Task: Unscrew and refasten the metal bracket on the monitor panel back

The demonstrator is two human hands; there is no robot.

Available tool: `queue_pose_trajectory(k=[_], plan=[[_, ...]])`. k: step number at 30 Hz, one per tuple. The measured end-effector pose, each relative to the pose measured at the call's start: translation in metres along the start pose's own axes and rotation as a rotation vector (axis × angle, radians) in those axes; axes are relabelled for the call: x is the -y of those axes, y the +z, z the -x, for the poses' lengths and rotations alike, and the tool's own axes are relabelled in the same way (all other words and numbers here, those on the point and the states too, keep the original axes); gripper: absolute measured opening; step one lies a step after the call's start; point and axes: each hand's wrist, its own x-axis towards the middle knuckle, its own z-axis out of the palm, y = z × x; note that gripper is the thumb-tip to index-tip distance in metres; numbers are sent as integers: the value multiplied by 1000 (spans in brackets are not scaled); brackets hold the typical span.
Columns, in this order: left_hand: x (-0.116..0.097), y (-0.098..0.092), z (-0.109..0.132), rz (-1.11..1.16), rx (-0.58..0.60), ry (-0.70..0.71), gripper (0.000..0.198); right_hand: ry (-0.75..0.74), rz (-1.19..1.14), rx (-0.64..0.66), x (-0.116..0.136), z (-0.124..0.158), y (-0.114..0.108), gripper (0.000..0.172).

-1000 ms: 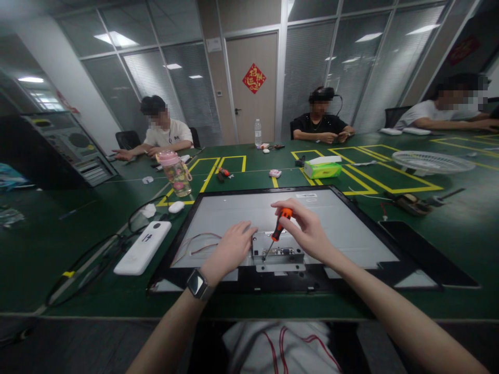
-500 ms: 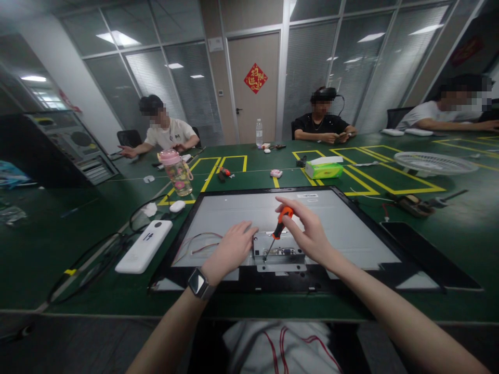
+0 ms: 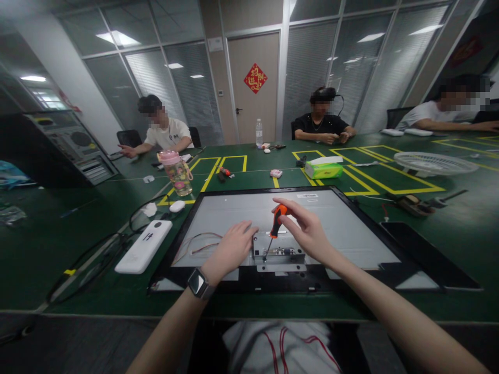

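A flat display panel [image 3: 335,228] lies back-up on the table, with a metal bracket [image 3: 280,258] bearing connector ports near its front edge. My right hand [image 3: 310,231] grips an orange and black screwdriver [image 3: 277,221] by its handle. The shaft leans, its tip down at the bracket's left side. On the left end of the bracket rest the outstretched fingers of my left hand [image 3: 234,244]; its thumb is hidden. Thin wires [image 3: 200,244] run across the panel's back to the left of that hand.
Left of the panel lie a white power bank [image 3: 144,246] and black cables [image 3: 93,259]; a pink-lidded bottle [image 3: 176,174] stands behind. A dark flat slab [image 3: 429,254] lies right. Farther back are a green tissue pack [image 3: 323,169], a white fan grille [image 3: 434,162] and seated people.
The screwdriver's handle has tilted slightly left with my right hand, while its tip stays at the same spot. My left hand has not moved. The person at far left has drawn one arm down.
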Motion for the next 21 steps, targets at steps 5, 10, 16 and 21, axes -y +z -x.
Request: queue_pose_trajectory(k=[5,10,16,21], plan=[[0,0,0,-3,-8,3,39,47,-160,63,5,-1,0,38],[0,0,0,3,1,0,41,-2,-105,-38,5,-3,1,24],[-1,-2,0,7,-2,-5,40,23,-157,94,7,-1,-3,33],[-2,-3,1,-12,14,-6,41,22,-180,43,5,-1,0,25]])
